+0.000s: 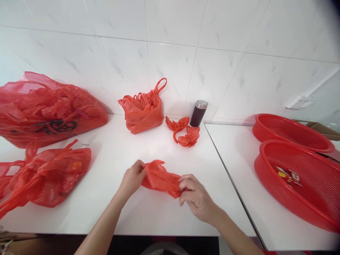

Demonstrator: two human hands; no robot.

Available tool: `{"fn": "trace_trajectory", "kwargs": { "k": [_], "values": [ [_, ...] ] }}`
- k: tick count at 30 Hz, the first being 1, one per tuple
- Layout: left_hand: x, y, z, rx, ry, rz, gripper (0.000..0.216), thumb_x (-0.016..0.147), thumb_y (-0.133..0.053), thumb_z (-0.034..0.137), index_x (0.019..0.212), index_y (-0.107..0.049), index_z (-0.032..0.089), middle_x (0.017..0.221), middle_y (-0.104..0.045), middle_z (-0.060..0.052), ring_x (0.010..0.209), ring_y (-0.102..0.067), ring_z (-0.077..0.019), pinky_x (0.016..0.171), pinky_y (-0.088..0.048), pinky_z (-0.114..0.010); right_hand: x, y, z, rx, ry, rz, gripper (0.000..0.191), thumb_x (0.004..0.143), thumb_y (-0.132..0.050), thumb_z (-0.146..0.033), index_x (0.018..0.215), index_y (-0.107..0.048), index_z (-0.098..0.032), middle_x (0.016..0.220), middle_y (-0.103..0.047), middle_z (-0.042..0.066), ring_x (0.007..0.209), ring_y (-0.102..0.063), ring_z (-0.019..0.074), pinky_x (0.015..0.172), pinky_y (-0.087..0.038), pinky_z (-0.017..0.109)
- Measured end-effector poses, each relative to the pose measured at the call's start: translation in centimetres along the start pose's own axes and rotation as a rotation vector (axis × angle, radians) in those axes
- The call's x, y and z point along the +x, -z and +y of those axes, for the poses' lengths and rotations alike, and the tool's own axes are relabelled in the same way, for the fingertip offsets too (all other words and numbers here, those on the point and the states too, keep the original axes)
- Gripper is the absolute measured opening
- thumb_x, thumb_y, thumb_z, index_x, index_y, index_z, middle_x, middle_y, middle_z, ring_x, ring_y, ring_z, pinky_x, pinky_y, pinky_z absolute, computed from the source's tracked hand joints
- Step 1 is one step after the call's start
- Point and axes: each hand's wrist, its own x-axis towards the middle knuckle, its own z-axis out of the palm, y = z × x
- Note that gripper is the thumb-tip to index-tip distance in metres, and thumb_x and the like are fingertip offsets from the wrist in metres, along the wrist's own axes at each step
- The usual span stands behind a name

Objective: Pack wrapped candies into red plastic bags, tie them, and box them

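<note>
A crumpled red plastic bag lies stretched between my two hands just above the white table. My left hand pinches its left end with fingers closed. At the bag's right end my right hand grips it with curled fingers. Beyond the hands, two knotted red bags rest on the table near a dark cylindrical container with a silver lid.
A red bag stuffed with more bags stands by the tiled wall. Two large filled red bags lie at the left. Two red mesh baskets sit on the adjoining table at the right.
</note>
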Motion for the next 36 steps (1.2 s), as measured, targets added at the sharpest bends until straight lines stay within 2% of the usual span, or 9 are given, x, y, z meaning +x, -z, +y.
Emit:
{"fn": "trace_trajectory", "kwargs": {
  "k": [6, 11, 14, 19, 23, 27, 30, 33, 36],
  "values": [
    [-1.0, 2.2, 0.3, -0.361, 0.085, -0.054, 0.030, 0.080, -0.057, 0.050, 0.087, -0.056, 0.021, 0.089, -0.066, -0.005, 0.089, -0.066, -0.0217, 0.081, -0.056, -0.040, -1.9, 5.7, 1.6, -0.286, -0.371, 0.079, 0.028, 0.085, -0.045, -0.005, 0.078, -0.065, -0.023, 0.108, -0.054, 0.007, 0.103, -0.054, 0.0211, 0.073, -0.051, 0.032],
    [-3.0, 0.5, 1.5, -0.473, 0.008, -0.202, 0.029, 0.086, -0.058, 0.046, 0.100, -0.065, 0.022, 0.110, -0.065, -0.006, 0.106, -0.059, -0.0233, 0.099, -0.048, -0.042, 3.5, 4.5, -2.9, -0.249, -0.177, 0.328, 0.020, 0.091, -0.047, -0.013, 0.100, -0.061, -0.024, 0.104, -0.059, 0.006, 0.100, -0.057, 0.0181, 0.083, -0.048, 0.033],
    [-3.8, -0.2, 1.7, -0.440, -0.007, -0.228, 0.027, 0.088, -0.056, 0.045, 0.097, -0.066, 0.022, 0.108, -0.066, -0.006, 0.107, -0.058, -0.0233, 0.100, -0.047, -0.042, 5.9, 2.1, -3.5, -0.245, -0.150, 0.064, 0.017, 0.093, -0.045, -0.014, 0.099, -0.059, -0.021, 0.091, -0.064, 0.003, 0.086, -0.060, 0.0160, 0.076, -0.047, 0.030],
    [-4.1, 0.7, -0.1, -0.387, 0.041, -0.177, 0.028, 0.087, -0.054, 0.046, 0.085, -0.065, 0.020, 0.101, -0.066, -0.007, 0.105, -0.059, -0.0248, 0.098, -0.048, -0.042, 4.7, 0.5, 0.2, -0.597, -0.461, -0.451, 0.030, 0.095, -0.041, -0.020, 0.066, -0.050, -0.019, 0.054, -0.051, -0.002, 0.050, -0.048, 0.0140, 0.053, -0.030, 0.028],
    [-5.2, 1.7, -0.5, -0.077, -0.026, 0.134, 0.024, 0.085, -0.054, 0.042, 0.099, -0.060, 0.022, 0.110, -0.063, -0.009, 0.106, -0.060, -0.0284, 0.094, -0.048, -0.048, 3.2, 1.2, 1.3, -0.555, -0.512, -0.439, 0.031, 0.097, -0.039, -0.026, 0.067, -0.046, -0.020, 0.058, -0.053, -0.001, 0.051, -0.046, 0.0133, 0.047, -0.021, 0.026],
    [-7.4, 0.5, 3.2, 0.329, -0.627, 0.498, 0.013, 0.083, -0.059, 0.025, 0.096, -0.060, 0.026, 0.137, -0.046, -0.011, 0.131, -0.042, -0.0336, 0.103, -0.037, -0.055, 3.3, 0.9, 0.1, -0.553, -0.428, -0.428, 0.027, 0.095, -0.043, -0.025, 0.069, -0.050, -0.020, 0.059, -0.054, -0.001, 0.050, -0.044, 0.0132, 0.047, -0.020, 0.027],
    [-6.7, -1.8, 5.4, 0.658, -0.900, 0.226, 0.016, 0.082, -0.061, 0.019, 0.092, -0.069, 0.029, 0.148, -0.041, -0.006, 0.140, -0.026, -0.0381, 0.111, -0.017, -0.062, 3.5, 0.2, -0.8, -0.555, -0.374, -0.478, 0.026, 0.094, -0.046, -0.028, 0.070, -0.053, -0.020, 0.059, -0.055, -0.001, 0.050, -0.043, 0.0134, 0.048, -0.020, 0.027],
    [-3.2, -3.6, 4.6, 0.806, -0.702, -0.056, 0.023, 0.083, -0.056, 0.017, 0.094, -0.073, 0.029, 0.136, -0.057, -0.007, 0.130, -0.042, -0.0389, 0.111, -0.006, -0.065, 3.0, 0.1, -1.7, -0.484, -0.347, -0.489, 0.024, 0.094, -0.046, -0.026, 0.072, -0.054, -0.020, 0.062, -0.056, -0.001, 0.053, -0.045, 0.0127, 0.050, -0.023, 0.026],
    [0.3, -3.5, 2.4, 0.779, -0.542, -0.062, 0.029, 0.087, -0.046, 0.015, 0.092, -0.073, 0.024, 0.097, -0.072, -0.010, 0.099, -0.062, -0.0334, 0.109, -0.011, -0.065, 1.9, 1.0, -2.3, -0.378, -0.364, -0.427, 0.022, 0.096, -0.043, -0.025, 0.077, -0.052, -0.020, 0.071, -0.057, -0.001, 0.059, -0.049, 0.0121, 0.053, -0.029, 0.024]
  ]
}}
